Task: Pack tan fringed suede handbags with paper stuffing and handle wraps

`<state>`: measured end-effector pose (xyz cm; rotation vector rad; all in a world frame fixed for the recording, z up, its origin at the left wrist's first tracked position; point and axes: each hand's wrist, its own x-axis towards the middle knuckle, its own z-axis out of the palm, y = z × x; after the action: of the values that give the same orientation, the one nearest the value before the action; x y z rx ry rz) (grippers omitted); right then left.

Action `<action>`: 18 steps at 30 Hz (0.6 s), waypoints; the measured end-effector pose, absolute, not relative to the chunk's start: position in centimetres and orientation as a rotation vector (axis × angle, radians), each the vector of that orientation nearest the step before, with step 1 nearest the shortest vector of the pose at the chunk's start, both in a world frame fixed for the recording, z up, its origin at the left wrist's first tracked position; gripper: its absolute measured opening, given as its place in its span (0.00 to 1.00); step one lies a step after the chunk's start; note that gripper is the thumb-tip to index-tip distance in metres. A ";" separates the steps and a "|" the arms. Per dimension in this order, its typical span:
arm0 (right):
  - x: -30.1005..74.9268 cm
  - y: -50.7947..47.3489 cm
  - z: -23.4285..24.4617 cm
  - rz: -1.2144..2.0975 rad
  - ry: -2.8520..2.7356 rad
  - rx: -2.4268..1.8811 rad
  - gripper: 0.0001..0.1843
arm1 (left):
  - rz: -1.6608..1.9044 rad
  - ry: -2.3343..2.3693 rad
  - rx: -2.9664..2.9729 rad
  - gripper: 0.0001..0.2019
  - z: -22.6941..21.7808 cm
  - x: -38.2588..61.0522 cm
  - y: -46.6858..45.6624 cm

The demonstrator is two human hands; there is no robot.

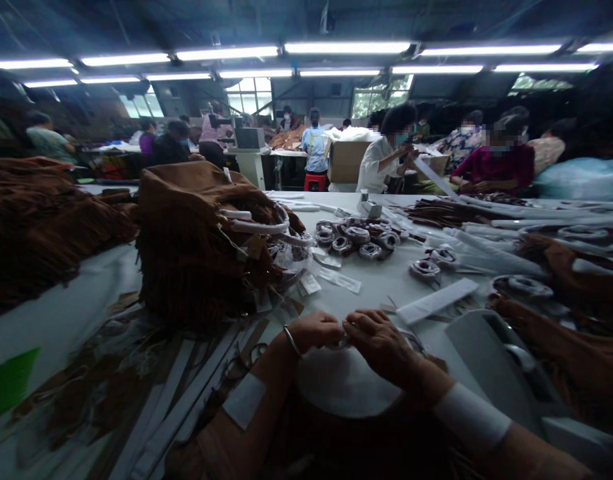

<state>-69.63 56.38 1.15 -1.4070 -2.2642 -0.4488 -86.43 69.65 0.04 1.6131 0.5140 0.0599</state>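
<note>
My left hand [317, 329], with a bangle at its wrist, and my right hand [379, 339] meet fingertip to fingertip near the table's front. Both are closed in a pinch on something small and pale, too hidden to make out. Just beneath them lies a white rounded piece [350, 383] against dark brown material. Beyond my left hand stands a tall stack of fringed brown fabric bags [186, 240], with white-wrapped handles [261, 227] curving out on its right. Past my right hand, a white wrapped strip [439, 300] rests on the table.
Coiled wrapped straps [359, 235] cluster mid-table. A grey machine [501, 367] stands right, beside brown fabric [561, 340]. Long pale strips [186, 400] and scraps lie left, with a green sheet [11, 383]. Across the table, a person in white [381, 160] handles a long white strip.
</note>
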 end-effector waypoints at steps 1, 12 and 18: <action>-69.7 56.4 1.1 -0.485 -2.262 -1.415 0.13 | 0.069 0.508 1.605 0.16 0.0 -86.4 69.7; -66.0 48.9 3.2 -0.486 -1.876 -1.734 0.22 | 0.062 0.486 1.833 0.19 -0.9 -86.1 70.2; -55.0 37.2 6.1 -0.231 -0.966 -2.308 0.17 | 0.087 0.490 1.941 0.21 -1.0 -85.5 70.1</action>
<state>-54.96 37.21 6.08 -2.3083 -0.9655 -0.2311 -85.45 70.11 -0.99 1.9407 0.4895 0.0866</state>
